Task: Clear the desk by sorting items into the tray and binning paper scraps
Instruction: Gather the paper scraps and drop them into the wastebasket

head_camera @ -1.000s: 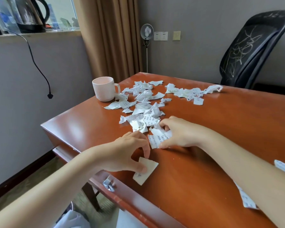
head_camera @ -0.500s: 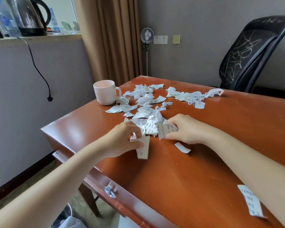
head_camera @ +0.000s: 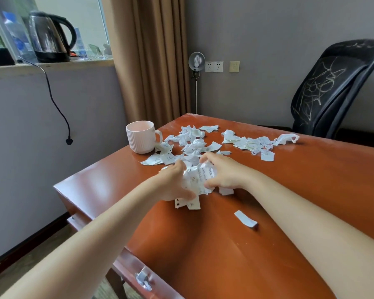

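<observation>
My left hand (head_camera: 175, 182) and right hand (head_camera: 222, 171) face each other, and both curl round one wad of paper scraps (head_camera: 198, 178), with my thumbs low and my fingers over the top. The wad is white and crumpled, and it sits on the desk (head_camera: 268, 223) between my palms. Two flat pieces (head_camera: 187, 204), one with punched holes along its edge, stick out from under my left thumb. A small torn scrap (head_camera: 226, 190) touches the heel of my right hand, and a loose strip (head_camera: 245, 219) lies apart on my side of it, between my forearms.

Beyond my fingertips, more scattered scraps (head_camera: 194, 143) cover the glossy red-brown wood. A second drift of scraps (head_camera: 253, 143) runs off past my right hand towards a black chair (head_camera: 333, 89) with pale scribbles on its back. Past my left hand stands a ribbed pink mug (head_camera: 141, 137), just beside the nearest scraps.

Farther off are a grey wall, a brown curtain (head_camera: 151, 57) and wall sockets (head_camera: 213, 66). Far to the left of my left hand, a kettle (head_camera: 50, 37) stands on the window ledge and a black cord (head_camera: 56, 104) hangs down.

There is handwriting on the wad, but I cannot read it. Several of my fingertips are buried in the paper. The frame cuts off both my arms, and the metal drawer handle (head_camera: 143, 278) near my left forearm is blurred.
</observation>
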`<state>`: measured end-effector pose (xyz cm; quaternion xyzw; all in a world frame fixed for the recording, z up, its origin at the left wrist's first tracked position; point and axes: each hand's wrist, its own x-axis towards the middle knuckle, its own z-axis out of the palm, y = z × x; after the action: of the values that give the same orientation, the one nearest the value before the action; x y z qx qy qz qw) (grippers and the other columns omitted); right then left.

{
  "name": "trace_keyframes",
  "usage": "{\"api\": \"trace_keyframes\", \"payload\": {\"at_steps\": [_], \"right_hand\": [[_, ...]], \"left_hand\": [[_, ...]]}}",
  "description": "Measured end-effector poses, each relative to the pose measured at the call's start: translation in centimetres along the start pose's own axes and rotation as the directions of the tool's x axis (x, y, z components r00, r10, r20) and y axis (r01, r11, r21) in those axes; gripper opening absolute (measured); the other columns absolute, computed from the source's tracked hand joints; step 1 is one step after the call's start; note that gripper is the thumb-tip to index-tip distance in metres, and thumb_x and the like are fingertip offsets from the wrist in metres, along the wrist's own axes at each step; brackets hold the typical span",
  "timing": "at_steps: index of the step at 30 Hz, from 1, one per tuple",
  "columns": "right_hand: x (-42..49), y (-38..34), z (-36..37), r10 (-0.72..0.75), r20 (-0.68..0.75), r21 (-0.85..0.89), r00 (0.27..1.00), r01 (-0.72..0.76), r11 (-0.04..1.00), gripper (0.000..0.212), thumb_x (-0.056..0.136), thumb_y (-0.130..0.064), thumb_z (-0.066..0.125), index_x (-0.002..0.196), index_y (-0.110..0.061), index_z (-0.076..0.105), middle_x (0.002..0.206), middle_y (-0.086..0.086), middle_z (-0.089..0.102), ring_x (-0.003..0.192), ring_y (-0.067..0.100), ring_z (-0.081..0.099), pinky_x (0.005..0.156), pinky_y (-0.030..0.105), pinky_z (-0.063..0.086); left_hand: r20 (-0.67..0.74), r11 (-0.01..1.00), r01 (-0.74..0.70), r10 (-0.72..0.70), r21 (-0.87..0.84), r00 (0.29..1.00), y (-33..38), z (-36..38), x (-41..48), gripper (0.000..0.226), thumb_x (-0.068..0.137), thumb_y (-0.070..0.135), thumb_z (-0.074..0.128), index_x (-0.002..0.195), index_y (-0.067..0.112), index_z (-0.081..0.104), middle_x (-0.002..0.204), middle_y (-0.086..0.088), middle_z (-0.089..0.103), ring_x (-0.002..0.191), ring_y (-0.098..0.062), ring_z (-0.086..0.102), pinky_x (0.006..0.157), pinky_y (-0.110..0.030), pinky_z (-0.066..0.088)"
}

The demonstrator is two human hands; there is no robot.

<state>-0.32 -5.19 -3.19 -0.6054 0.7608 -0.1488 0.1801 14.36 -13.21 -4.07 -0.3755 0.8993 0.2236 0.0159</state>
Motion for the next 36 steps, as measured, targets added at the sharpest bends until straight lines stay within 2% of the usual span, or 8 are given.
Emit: {"api": "trace_keyframes", "payload": {"at_steps": [4,7,10,13,16,21,25,36], "right_hand": [[0.7,-0.2,-0.2,0.024,0.083,-0.01,0.996,-0.023,1.0,0.074,0.081,-0.02,0.071,0.143,-0.025,0.031,0.146,0.002,0.039,0.113,0.016,0.053,0.088,0.029,0.044],[1.1,-0.1,-0.2,0.049,0.091,-0.033,0.995,-0.046,0.998,0.048,0.081,-0.018,0.068,0.126,-0.012,0.053,0.109,0.008,0.059,0.076,0.013,0.055,0.061,0.024,0.042],[1.0,0.3,-0.4,0.041,0.089,0.015,0.995,-0.043,0.999,0.021,0.082,-0.014,0.066,0.1,-0.006,0.064,0.098,0.012,0.065,0.068,0.013,0.055,0.055,0.022,0.04],[0.4,0.7,-1.0,0.0,0.061,0.044,0.998,-0.003,0.999,0.011,0.086,-0.019,0.064,0.097,-0.017,0.064,0.103,0.001,0.064,0.083,0.011,0.058,0.061,0.02,0.044],[0.0,1.1,-1.9,-0.006,-0.01,0.104,1.0,0.007,0.995,0.022,0.09,-0.023,0.062,0.112,-0.019,0.062,0.124,0.0,0.062,0.097,0.011,0.057,0.067,0.018,0.05],[-0.7,0.8,-3.4,0.007,-0.19,0.22,0.982,0.035,0.975,0.015,0.089,-0.02,0.062,0.103,-0.016,0.064,0.11,-0.004,0.064,0.091,0.014,0.062,0.074,0.028,0.054],[-1.0,-0.5,-4.4,-0.019,-0.303,0.291,0.953,0.112,0.95,0.017,0.091,-0.017,0.06,0.108,-0.017,0.063,0.105,-0.001,0.064,0.074,0.011,0.061,0.059,0.018,0.045],[-0.2,-6.3,-4.8,-0.051,-0.432,0.358,0.901,0.223,0.907,0.033,0.093,-0.02,0.058,0.125,-0.018,0.055,0.105,-0.006,0.053,0.076,0.009,0.055,0.058,0.011,0.041]], "left_hand": [[0.009,0.996,0.069,-0.069,0.055,0.998,0.4,-0.2,0.1,0.063,0.079,0.04,0.07,0.126,0.009,0.043,0.114,-0.005,0.053,0.093,-0.018,0.047,0.077,-0.029,0.043],[-0.019,0.996,0.043,-0.042,0.075,0.999,0.4,0.0,0.2,0.033,0.078,0.037,0.07,0.087,0.011,0.052,0.08,0.0,0.047,0.066,-0.013,0.039,0.052,-0.024,0.029],[-0.035,0.999,0.009,-0.008,0.033,0.999,0.2,0.1,0.1,0.032,0.079,0.029,0.068,0.064,0.015,0.044,0.067,0.001,0.041,0.057,-0.014,0.034,0.049,-0.025,0.023],[-0.052,0.999,-0.025,0.023,-0.023,0.998,-0.1,-0.1,-0.2,0.017,0.084,0.026,0.066,0.08,0.011,0.059,0.074,0.0,0.053,0.061,-0.013,0.045,0.049,-0.021,0.029],[-0.101,0.988,-0.052,0.038,-0.144,0.994,-0.4,-0.8,-0.6,0.027,0.086,0.025,0.065,0.105,0.006,0.063,0.094,-0.004,0.063,0.082,-0.021,0.059,0.057,-0.022,0.04],[-0.282,0.93,-0.12,0.019,-0.348,0.959,-1.2,-2.6,-1.6,0.021,0.084,0.021,0.068,0.087,0.001,0.065,0.08,-0.005,0.055,0.077,-0.022,0.049,0.055,-0.026,0.038],[-0.39,0.86,-0.16,-0.05,-0.485,0.919,-2.1,-4.2,-2.4,0.017,0.084,0.017,0.068,0.096,0.006,0.067,0.099,-0.015,0.067,0.095,-0.035,0.063,0.081,-0.049,0.053],[-0.441,0.793,-0.143,-0.171,-0.592,0.881,-7.2,-6.6,-5.1,0.011,0.087,0.01,0.064,0.088,-0.001,0.067,0.077,-0.007,0.065,0.072,-0.017,0.06,0.062,-0.023,0.051]]}}
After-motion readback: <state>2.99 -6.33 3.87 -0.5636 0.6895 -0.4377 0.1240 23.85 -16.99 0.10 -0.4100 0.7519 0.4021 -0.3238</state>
